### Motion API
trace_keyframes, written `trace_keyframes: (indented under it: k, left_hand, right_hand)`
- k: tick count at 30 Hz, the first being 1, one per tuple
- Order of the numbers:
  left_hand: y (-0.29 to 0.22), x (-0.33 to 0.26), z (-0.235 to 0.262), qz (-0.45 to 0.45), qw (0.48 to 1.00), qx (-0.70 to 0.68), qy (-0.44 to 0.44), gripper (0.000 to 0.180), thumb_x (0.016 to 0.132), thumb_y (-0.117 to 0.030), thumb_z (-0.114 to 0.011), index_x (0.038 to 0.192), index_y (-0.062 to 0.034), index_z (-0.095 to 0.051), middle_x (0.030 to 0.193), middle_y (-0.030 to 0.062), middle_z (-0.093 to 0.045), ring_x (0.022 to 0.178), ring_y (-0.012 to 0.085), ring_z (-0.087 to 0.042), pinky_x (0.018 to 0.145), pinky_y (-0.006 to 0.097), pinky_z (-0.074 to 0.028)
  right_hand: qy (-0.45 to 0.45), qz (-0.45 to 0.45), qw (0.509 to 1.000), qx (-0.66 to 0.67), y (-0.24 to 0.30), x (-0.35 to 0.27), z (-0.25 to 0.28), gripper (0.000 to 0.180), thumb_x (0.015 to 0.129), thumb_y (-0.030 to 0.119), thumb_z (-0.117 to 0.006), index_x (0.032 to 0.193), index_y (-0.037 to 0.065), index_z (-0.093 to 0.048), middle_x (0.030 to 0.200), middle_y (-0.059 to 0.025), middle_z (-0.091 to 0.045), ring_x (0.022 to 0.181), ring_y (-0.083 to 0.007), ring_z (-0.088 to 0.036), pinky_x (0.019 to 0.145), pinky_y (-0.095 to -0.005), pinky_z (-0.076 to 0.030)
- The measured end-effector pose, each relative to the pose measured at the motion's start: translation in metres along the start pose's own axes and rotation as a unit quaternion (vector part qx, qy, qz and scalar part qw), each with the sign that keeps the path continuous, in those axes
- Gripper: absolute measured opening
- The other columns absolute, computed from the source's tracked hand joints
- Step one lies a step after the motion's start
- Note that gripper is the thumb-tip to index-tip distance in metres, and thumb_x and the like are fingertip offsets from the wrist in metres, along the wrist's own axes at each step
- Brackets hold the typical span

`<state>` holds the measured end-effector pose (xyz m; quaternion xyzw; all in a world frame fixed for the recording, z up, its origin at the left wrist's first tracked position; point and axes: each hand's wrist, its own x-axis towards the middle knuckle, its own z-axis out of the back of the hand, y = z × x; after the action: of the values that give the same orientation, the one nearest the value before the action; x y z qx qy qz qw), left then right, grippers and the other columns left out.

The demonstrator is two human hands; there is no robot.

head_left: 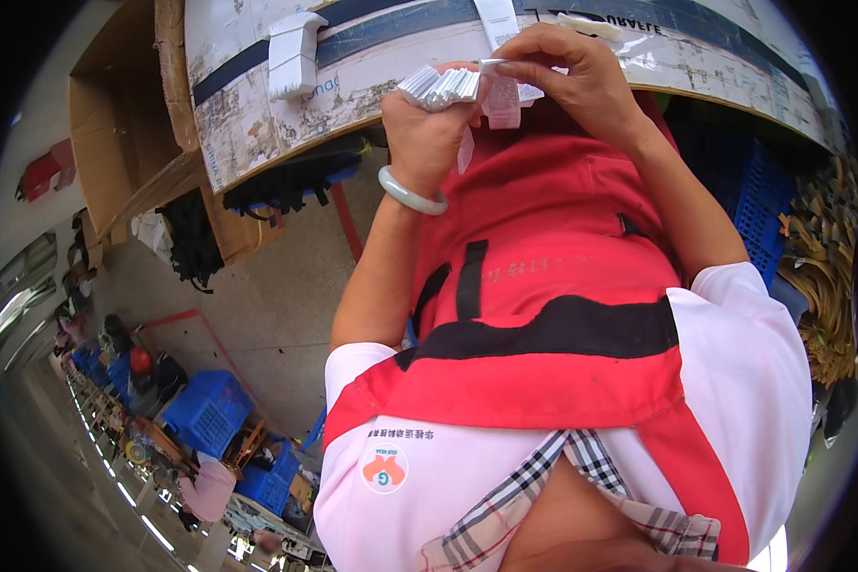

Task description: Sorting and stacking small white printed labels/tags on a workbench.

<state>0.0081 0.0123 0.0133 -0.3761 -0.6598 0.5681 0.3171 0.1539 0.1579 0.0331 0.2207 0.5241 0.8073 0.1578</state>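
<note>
My left hand [418,138], with a pale bangle [412,195] at the wrist, is closed around a bundle of folded white labels [440,88] whose layered ends stick up from the fist. Close beside it, my right hand [586,86] pinches the end of a white label [491,65] between thumb and fingertips. A thin printed label strip [502,105] with a pinkish tint hangs below the pinch, between the two hands. Another white label strip [496,21] lies on the table just beyond. A stack of folded white labels [294,55] rests farther left on the table.
The worn cardboard-covered table [243,124] has a curved-looking near edge close to my wrists. An open cardboard box [114,124] stands at its left. Below the table are black items [291,181] and, at right, a blue crate [763,200]. Brown pieces [829,276] pile up beside it.
</note>
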Motion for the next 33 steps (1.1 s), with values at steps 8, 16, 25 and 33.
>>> trace_keyframes:
  k: [8, 16, 25, 33]
  left_hand:
    - [0.003, -0.005, 0.002, -0.068, 0.998, 0.014, 0.001, 0.017, 0.086, -0.002, -0.073, 0.102, 0.0016, -0.070, 0.076, 0.0022, -0.066, 0.064, 0.0073, -0.060, 0.058, 0.021, -0.048]
    - [0.009, -0.008, 0.003, -0.047, 0.999, 0.018, 0.001, 0.012, 0.089, -0.004, -0.071, 0.100, 0.0012, -0.070, 0.073, 0.0012, -0.064, 0.064, 0.0079, -0.060, 0.059, 0.021, -0.048]
    - [0.017, -0.018, 0.006, 0.240, 0.906, -0.345, 0.053, 0.034, 0.090, -0.030, -0.073, 0.107, -0.0026, -0.063, 0.092, 0.0040, -0.064, 0.079, 0.0112, -0.061, 0.065, 0.026, -0.052]
    - [0.026, -0.019, 0.012, 0.254, 0.922, -0.263, 0.126, 0.026, 0.092, -0.017, -0.069, 0.112, -0.0027, -0.060, 0.094, 0.0043, -0.062, 0.082, 0.0134, -0.063, 0.071, 0.027, -0.054]
  right_hand:
    - [0.037, -0.042, 0.996, 0.073, -0.002, -0.001, -0.005, 0.021, 0.094, 0.017, -0.067, 0.105, 0.000, -0.070, 0.093, -0.0042, -0.070, 0.086, -0.0096, -0.065, 0.075, -0.0230, -0.054]
    - [0.047, -0.067, 0.992, 0.098, -0.003, -0.003, -0.009, 0.019, 0.093, 0.018, -0.068, 0.101, 0.001, -0.069, 0.088, -0.0025, -0.067, 0.080, -0.0080, -0.062, 0.073, -0.0223, -0.051]
    - [0.152, -0.159, 0.943, 0.251, 0.017, -0.003, -0.014, 0.019, 0.089, 0.019, -0.073, 0.093, 0.001, -0.071, 0.076, 0.0000, -0.062, 0.068, -0.0051, -0.055, 0.063, -0.0193, -0.044]
    - [0.047, -0.082, 0.986, 0.140, -0.010, -0.011, -0.028, 0.017, 0.093, 0.019, -0.069, 0.103, 0.005, -0.072, 0.085, 0.0007, -0.065, 0.076, -0.0049, -0.056, 0.066, -0.0202, -0.047]
